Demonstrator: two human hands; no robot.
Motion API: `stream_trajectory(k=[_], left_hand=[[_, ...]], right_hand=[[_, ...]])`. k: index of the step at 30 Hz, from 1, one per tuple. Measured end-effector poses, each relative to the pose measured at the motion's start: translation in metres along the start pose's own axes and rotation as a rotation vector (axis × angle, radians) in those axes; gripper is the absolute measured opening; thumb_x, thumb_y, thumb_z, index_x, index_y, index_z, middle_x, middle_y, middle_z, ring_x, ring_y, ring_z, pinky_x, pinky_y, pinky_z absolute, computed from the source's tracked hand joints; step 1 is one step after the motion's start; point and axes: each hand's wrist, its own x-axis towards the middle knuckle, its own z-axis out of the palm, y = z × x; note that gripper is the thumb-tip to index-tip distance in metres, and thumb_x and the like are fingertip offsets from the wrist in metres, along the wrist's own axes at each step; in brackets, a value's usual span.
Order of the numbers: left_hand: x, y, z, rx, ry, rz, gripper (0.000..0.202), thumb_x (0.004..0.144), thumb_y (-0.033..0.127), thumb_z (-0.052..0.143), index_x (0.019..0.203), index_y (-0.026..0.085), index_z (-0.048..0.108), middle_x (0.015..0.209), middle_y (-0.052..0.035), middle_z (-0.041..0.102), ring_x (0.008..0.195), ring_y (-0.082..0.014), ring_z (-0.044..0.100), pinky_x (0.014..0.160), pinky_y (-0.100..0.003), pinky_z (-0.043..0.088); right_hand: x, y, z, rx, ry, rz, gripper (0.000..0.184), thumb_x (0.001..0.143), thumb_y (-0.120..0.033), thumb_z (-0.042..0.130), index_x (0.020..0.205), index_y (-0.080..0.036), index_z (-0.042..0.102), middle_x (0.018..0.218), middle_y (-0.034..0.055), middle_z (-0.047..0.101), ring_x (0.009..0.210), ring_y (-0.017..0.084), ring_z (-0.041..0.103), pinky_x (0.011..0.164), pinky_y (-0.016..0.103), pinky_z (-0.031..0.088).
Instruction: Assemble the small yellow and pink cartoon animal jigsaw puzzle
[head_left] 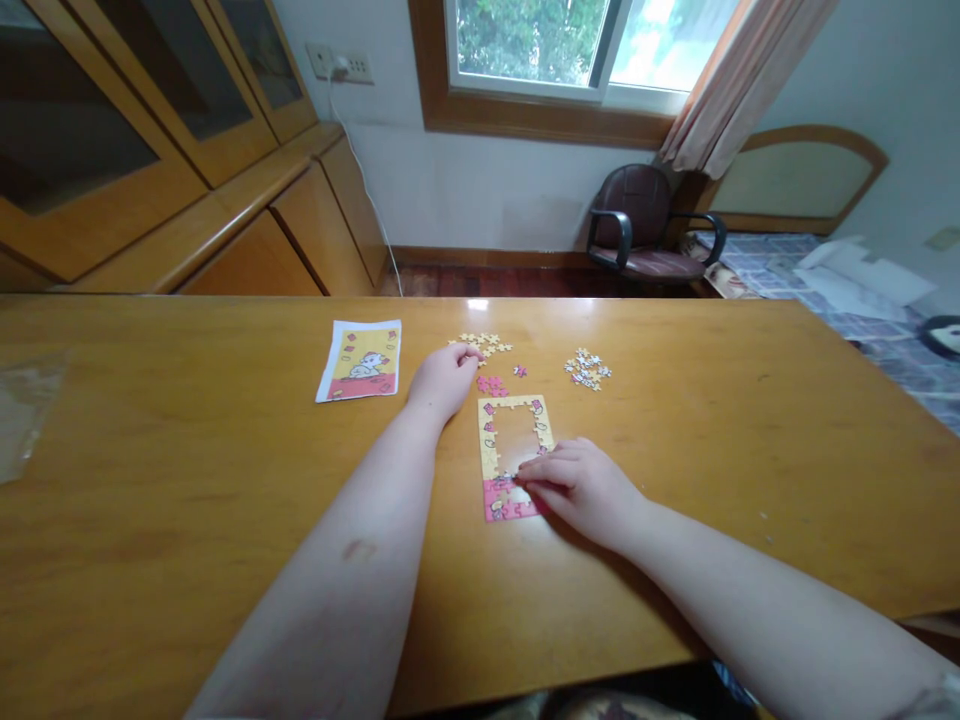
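The puzzle frame point(487, 460) lies on the table, its yellow and pink border joined around a gap in the middle. Over its lower right part is my right hand point(585, 492), fingertips pinched on a small puzzle piece point(508, 479) at the pink row. My left hand point(444, 380) rests farther off with bent fingers, beside the loose yellow pieces point(491, 343); what it holds, if anything, is hidden. Just right of that hand are several pink pieces point(493, 386) and one separate darker pink piece point(520, 371). White patterned pieces point(588, 369) form a pile to the right.
A reference picture point(366, 362) with a white animal on yellow and pink lies left of my left hand. Clear plastic point(26, 415) sits at the table's left edge. Beyond the wooden table point(225, 420) stand cabinets point(247, 200) and an armchair point(637, 215).
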Motion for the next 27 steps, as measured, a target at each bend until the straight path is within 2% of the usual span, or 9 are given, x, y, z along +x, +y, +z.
stream_trajectory(k=[15, 27], left_hand=[[0.0001, 0.0003, 0.0002, -0.002, 0.000, 0.003, 0.025, 0.079, 0.030, 0.049, 0.088, 0.024, 0.072, 0.074, -0.0005, 0.067, 0.071, -0.0186, 0.058, 0.063, -0.028, 0.038], [0.0013, -0.0025, 0.0017, -0.002, 0.010, 0.015, 0.025, 0.080, 0.030, 0.050, 0.089, 0.025, 0.072, 0.079, -0.0009, 0.070, 0.076, -0.0193, 0.061, 0.069, -0.029, 0.042]], right_hand=[[0.0017, -0.0064, 0.0002, -0.043, 0.036, -0.032, 0.014, 0.088, -0.023, 0.061, 0.096, -0.026, 0.073, 0.096, 0.0020, 0.075, 0.083, 0.016, 0.063, 0.075, 0.032, 0.042], [-0.0002, -0.0060, -0.0002, -0.112, -0.024, -0.006, 0.016, 0.088, -0.029, 0.060, 0.098, -0.027, 0.073, 0.102, 0.0049, 0.072, 0.087, 0.018, 0.061, 0.078, 0.034, 0.043]])
